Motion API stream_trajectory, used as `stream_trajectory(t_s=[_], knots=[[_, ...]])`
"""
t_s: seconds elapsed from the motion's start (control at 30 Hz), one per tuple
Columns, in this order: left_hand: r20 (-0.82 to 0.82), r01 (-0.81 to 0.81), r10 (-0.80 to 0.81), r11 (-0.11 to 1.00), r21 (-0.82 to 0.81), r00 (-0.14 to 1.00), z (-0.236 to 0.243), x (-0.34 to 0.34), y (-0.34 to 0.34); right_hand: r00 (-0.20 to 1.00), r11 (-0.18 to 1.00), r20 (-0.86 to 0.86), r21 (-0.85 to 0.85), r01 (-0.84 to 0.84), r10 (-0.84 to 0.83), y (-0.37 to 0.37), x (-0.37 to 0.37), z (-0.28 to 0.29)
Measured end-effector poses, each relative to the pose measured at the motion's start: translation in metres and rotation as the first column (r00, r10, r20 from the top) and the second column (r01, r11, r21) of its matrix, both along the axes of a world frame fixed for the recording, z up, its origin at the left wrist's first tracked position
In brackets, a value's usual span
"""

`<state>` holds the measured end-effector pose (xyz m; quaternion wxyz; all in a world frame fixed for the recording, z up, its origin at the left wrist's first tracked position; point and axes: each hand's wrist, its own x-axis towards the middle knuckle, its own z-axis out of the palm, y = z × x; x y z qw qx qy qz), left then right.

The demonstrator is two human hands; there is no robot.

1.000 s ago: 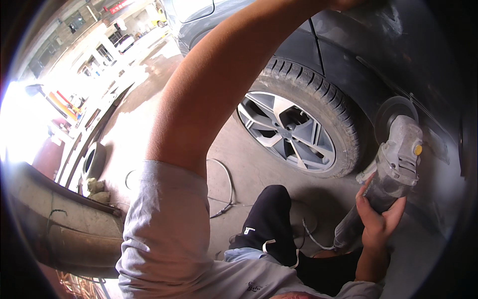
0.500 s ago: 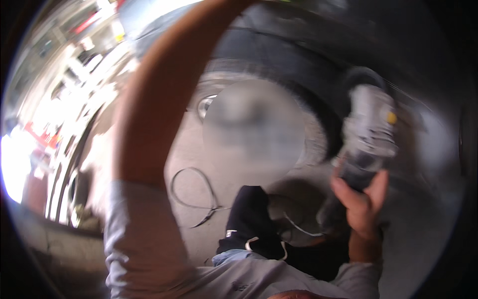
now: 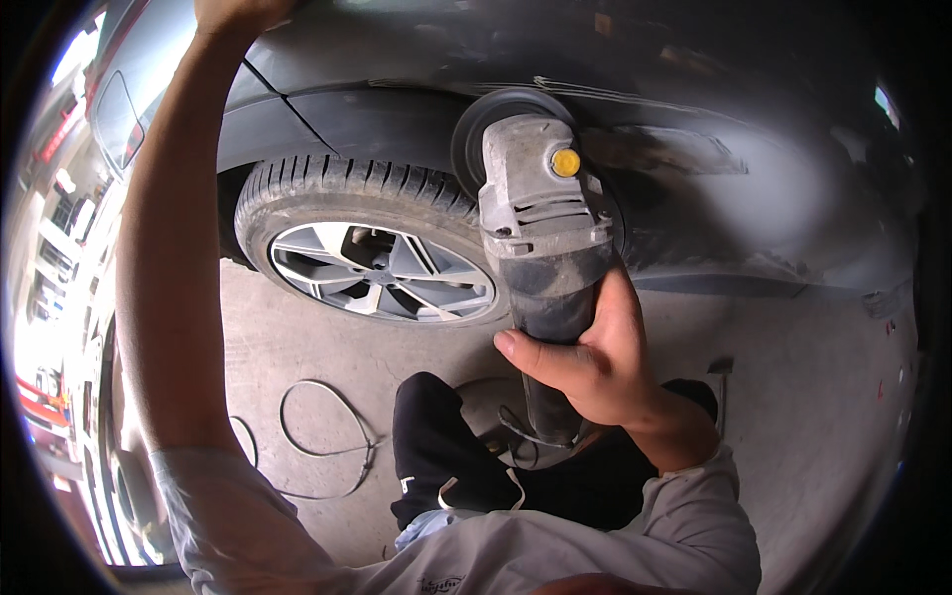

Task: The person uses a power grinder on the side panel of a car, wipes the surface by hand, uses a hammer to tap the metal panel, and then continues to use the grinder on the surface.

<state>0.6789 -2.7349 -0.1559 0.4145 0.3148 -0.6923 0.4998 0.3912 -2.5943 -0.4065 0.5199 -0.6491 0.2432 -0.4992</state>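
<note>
In my right hand (image 3: 605, 362) is an angle grinder (image 3: 550, 223), gripped round its dark body, thumb across the near side. Its head is pale grey metal with a yellow round button, and a dark round disc (image 3: 468, 139) shows behind it. The disc lies over the grey car panel (image 3: 377, 114) beside the wheel arch; whether it touches is hidden. Pale scratches (image 3: 615, 97) and a rough scuffed patch (image 3: 684, 149) mark the panel to the right. My left arm reaches up to the car body, with my left hand (image 3: 241, 12) at the top edge, its fingers cut off.
Below the arch stands the car's tyre (image 3: 322, 188) with a silver-and-black alloy rim (image 3: 416, 260). A looped cable (image 3: 285, 421) lies on the concrete floor (image 3: 263, 347) at the left. My dark-trousered knees (image 3: 428, 407) are bent beneath the grinder.
The view has shifted and the picture is sharper. The grinder in my right hand has come from the right toward the middle, beside the tyre. My left arm appears farther left.
</note>
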Motion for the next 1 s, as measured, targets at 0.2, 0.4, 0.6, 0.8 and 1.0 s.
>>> stream_trajectory(t_s=[0.2,0.4,0.6,0.8,1.0], knots=[[-0.008,-0.046,0.046,0.999,0.025,0.999,-0.003,0.001,0.001,0.997,0.992,0.082,0.128,-0.005,-0.006,0.002,-0.002,-0.002],[-0.058,-0.113,0.113,0.994,0.011,0.992,-0.002,-0.001,0.004,0.995,0.986,0.083,0.16,0.035,-0.049,0.005,-0.011,-0.003],[-0.109,-0.121,0.12,0.993,-0.006,0.987,-0.006,-0.015,0.003,0.991,0.991,0.089,0.089,0.097,-0.104,-0.002,-0.021,-0.011],[-0.121,-0.12,0.117,0.993,-0.019,0.986,-0.005,-0.018,0.0,0.985,0.99,0.16,0.136,0.038,-0.06,0.002,-0.019,-0.014],[-0.106,-0.116,0.11,0.992,-0.056,0.988,-0.005,-0.013,-0.004,0.976,0.992,0.196,0.103,0.072,-0.091,0.0,-0.018,-0.013]])
